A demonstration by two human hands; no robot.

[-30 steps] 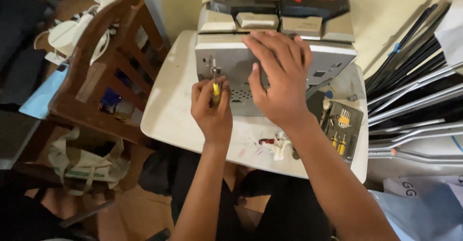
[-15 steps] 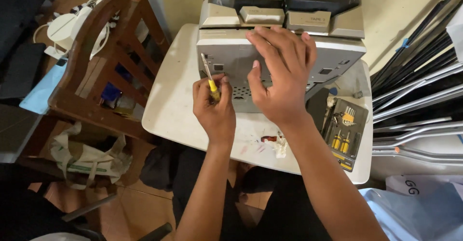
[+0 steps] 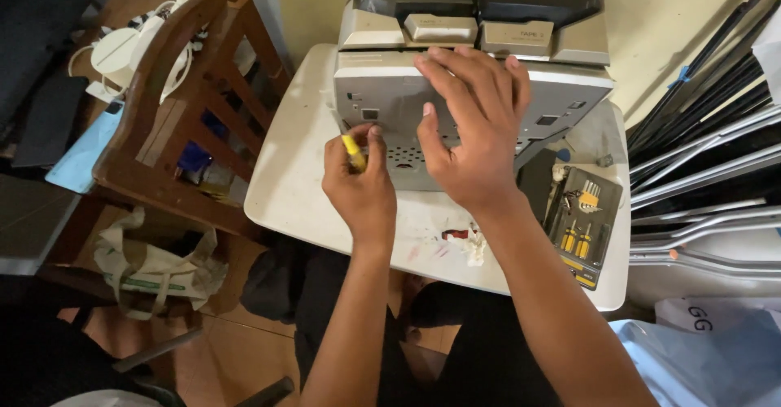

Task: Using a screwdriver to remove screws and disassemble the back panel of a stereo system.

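A grey machine [image 3: 390, 98] lies tipped on a small white table [image 3: 289, 187], its underside with a vent grille facing me. My right hand [image 3: 472, 122] rests flat on that underside, fingers spread. My left hand [image 3: 358, 183] grips a yellow-handled screwdriver [image 3: 353, 151], its tip at the lower left part of the machine by the grille. A second grey and black device [image 3: 480, 8] stands behind the machine.
A black case of small yellow-handled screwdrivers [image 3: 582, 224] lies open at the table's right. A crumpled tissue [image 3: 468, 248] sits near the front edge. A wooden chair [image 3: 175, 106] stands left, a cloth bag [image 3: 150, 264] beneath. Metal rods [image 3: 708, 163] lean at right.
My left hand has shifted the screwdriver slightly lower and right on the machine's underside. My right hand has stayed pressed on it. The view has moved a little.
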